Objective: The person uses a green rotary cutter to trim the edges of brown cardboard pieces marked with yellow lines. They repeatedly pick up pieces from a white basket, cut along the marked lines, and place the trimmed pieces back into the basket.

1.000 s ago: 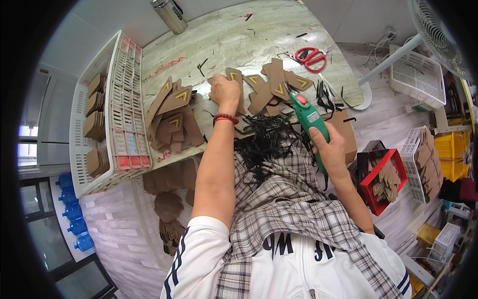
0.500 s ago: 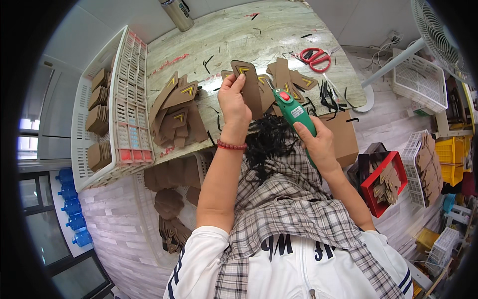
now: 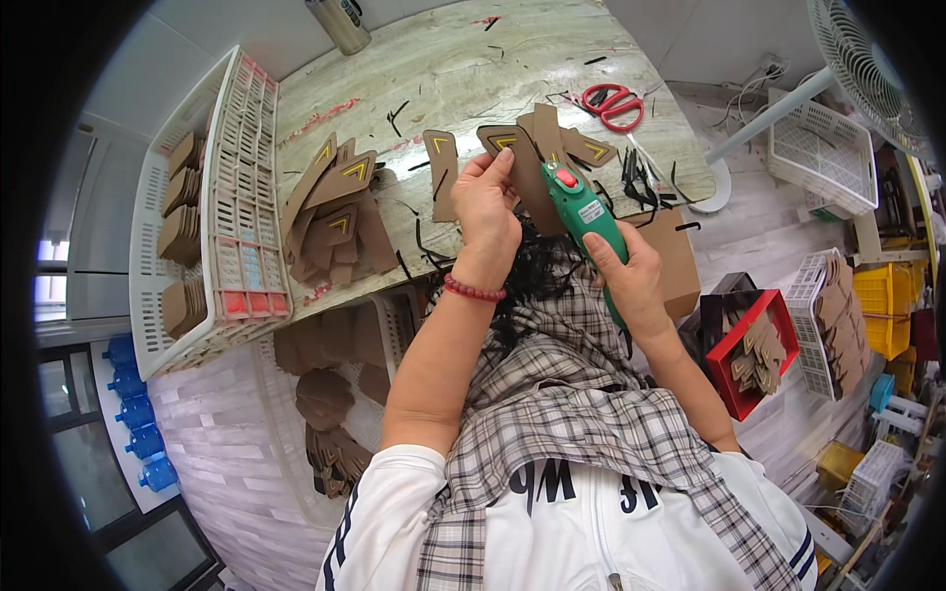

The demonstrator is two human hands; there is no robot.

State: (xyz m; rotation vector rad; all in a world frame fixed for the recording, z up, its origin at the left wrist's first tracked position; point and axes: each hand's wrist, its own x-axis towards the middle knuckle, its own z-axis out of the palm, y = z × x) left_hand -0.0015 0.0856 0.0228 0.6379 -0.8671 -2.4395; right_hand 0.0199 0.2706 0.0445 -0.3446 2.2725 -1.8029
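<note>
My left hand (image 3: 490, 212), closed, pinches a flat brown strip (image 3: 532, 182) with a yellow chevron near its rounded top. In my right hand (image 3: 631, 281) is a green handheld power tool (image 3: 581, 207) with a red button. The tool's front end is close to the strip's right edge; I cannot tell whether it touches, as its tip barely shows. Behind the held strip lie more brown strips (image 3: 591, 149). A single chevron strip (image 3: 440, 177) rests left of it, near my left hand. Further left is a loose pile of similar pieces (image 3: 330, 222).
Red-handled scissors (image 3: 613, 106) and black scraps (image 3: 641, 187) lie on the table (image 3: 414, 59). A white basket (image 3: 241, 197) of stacked brown pieces stands at the left. A steel flask (image 3: 340, 25) is at the back. Right are a red box (image 3: 749, 355) and a fan (image 3: 867, 54).
My left hand has moved right with the strip, bringing it nearer the tool. The single chevron strip left of it shows more fully. The view has shifted slightly.
</note>
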